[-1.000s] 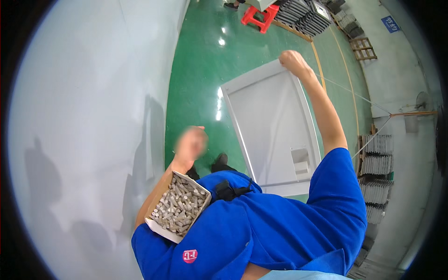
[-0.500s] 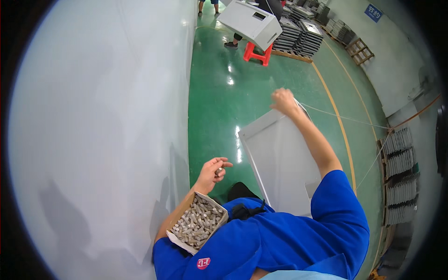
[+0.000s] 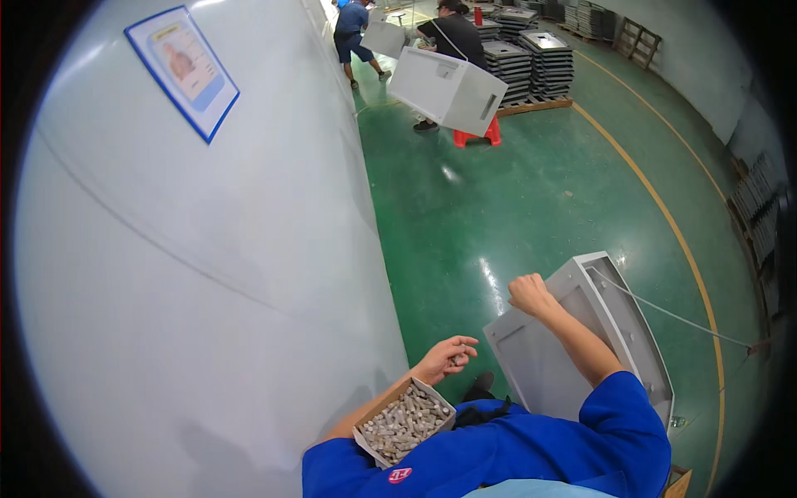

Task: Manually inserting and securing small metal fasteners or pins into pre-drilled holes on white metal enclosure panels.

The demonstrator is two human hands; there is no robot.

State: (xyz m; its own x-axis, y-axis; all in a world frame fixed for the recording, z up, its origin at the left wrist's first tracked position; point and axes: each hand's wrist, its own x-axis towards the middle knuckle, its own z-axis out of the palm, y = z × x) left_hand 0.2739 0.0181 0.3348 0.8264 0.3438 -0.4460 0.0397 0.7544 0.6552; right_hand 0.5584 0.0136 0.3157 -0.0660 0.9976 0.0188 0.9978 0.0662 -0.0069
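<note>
My left hand (image 3: 446,358) is partly curled, with small grey plug-like pieces (image 3: 456,359) against its fingers. On that forearm, against my body, rests an open cardboard box (image 3: 380,406) full of short pale cylindrical plugs (image 3: 407,425). My right hand (image 3: 531,295) is closed at the upper edge of a light grey sheet-metal cabinet (image 3: 540,353); whatever its fingers hold is hidden. The cabinet leans tilted in front of me, its open frame side facing right. A thin cord (image 3: 664,310) runs from its upper corner off to the right.
A pale wall (image 3: 249,332) with a blue-framed sheet (image 3: 189,75) stands close at left. Ahead, another tilted grey cabinet (image 3: 448,90) is above a red stool (image 3: 477,134), with two people beyond. Stacked metal panels (image 3: 550,66) sit on pallets. Yellow lines mark the green floor (image 3: 465,216).
My view has lifted and shifted left, bringing the framed sheet and the people into sight. The near cabinet has turned, showing its framed side. My right hand is now a fist at its upper edge.
</note>
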